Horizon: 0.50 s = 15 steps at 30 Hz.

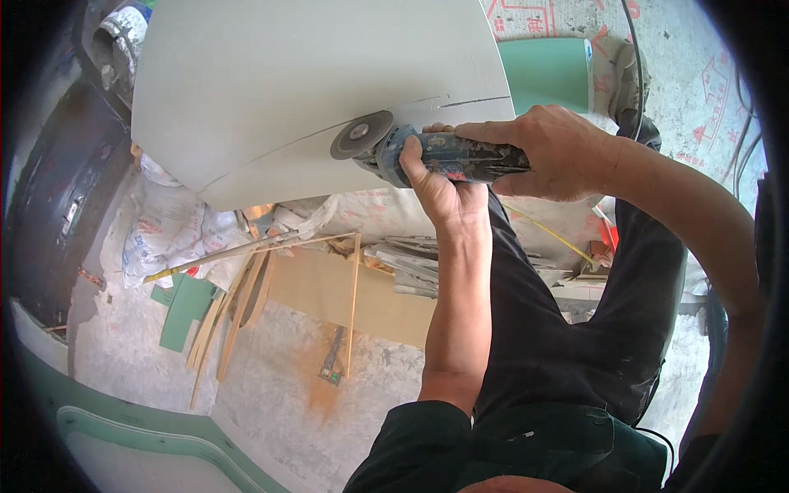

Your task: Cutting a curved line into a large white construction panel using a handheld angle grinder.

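Both hands hold a blue-and-black angle grinder (468, 158) with a thin round disc (362, 134). My left hand (444, 182) grips it just behind the head, thumb on top and most fingers hidden beneath. My right hand (563, 154) wraps round the rear of the body. Under the disc lies a large pale grey board (304, 66) with a curved near edge. A thin marked line (283, 148) arcs across it, and the disc sits over this line. Toward the right edge, a darker slit (475, 102) runs along the same arc. Whether the disc touches the board I cannot tell.
A dark cord (634, 49) runs by my right leg. A green board (546, 74) lies beyond. Below are white sacks (168, 226), wooden strips (246, 308), a tan sheet (320, 287) and stacked offcuts (407, 263). A curved green-edged panel (156, 419) stands at lower left.
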Motion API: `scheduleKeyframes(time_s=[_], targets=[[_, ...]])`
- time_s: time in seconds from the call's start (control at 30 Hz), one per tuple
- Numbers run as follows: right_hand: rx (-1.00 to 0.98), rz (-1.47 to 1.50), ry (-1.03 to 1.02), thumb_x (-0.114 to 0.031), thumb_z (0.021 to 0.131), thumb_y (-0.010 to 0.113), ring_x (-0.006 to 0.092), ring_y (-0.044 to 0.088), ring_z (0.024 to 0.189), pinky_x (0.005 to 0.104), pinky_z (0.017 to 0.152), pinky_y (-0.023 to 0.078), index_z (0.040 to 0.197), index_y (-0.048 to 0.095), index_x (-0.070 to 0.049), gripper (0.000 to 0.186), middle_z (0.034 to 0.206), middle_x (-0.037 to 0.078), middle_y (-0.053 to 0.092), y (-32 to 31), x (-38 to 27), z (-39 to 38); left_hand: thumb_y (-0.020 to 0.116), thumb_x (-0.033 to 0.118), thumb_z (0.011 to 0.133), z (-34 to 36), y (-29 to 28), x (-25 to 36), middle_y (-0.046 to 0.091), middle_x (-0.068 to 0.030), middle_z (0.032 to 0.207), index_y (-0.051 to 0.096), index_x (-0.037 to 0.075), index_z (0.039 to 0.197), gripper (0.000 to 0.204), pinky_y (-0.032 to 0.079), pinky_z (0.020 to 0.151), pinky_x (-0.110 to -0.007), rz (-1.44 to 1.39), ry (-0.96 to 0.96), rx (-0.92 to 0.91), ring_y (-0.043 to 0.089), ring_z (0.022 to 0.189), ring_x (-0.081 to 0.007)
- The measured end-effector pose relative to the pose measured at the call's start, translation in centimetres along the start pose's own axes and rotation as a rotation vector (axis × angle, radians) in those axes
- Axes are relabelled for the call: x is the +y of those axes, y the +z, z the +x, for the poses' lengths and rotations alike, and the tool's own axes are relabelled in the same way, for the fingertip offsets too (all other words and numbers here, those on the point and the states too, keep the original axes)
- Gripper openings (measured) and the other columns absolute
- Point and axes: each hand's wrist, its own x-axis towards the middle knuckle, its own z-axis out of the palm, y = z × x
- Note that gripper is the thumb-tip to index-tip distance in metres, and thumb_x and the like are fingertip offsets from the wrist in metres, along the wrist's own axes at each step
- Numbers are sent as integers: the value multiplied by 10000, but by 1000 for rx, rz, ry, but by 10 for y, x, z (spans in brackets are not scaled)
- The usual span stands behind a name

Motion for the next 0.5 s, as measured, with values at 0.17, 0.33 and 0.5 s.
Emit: scheduleKeyframes(time_s=[0.17, 0.33, 0.5], targets=[[32, -9, -33, -196, 770, 754, 371, 698, 807, 446, 794, 537, 1403, 535, -142, 672, 924, 197, 720, 5, 5, 1, 700, 291, 863, 2, -2, 0, 629, -97, 927, 580, 28, 981, 312, 558, 869, -430, 1, 1, 2, 633, 912, -251], [-2, 1, 8, -199, 770, 759, 369, 697, 805, 443, 792, 535, 1414, 525, -143, 687, 922, 198, 719, -1, -1, -1, 702, 295, 861, 5, -6, -1, 634, -99, 921, 591, 25, 955, 307, 556, 870, -431, -28, -16, 1, 637, 905, -250], [-18, -16, 21, -207, 767, 769, 365, 699, 802, 445, 790, 533, 1420, 519, -146, 702, 932, 200, 720, -1, 1, -2, 699, 296, 862, 4, -6, -2, 637, -99, 924, 593, 31, 959, 302, 556, 861, -429, -28, -34, -28, 640, 895, -251]])
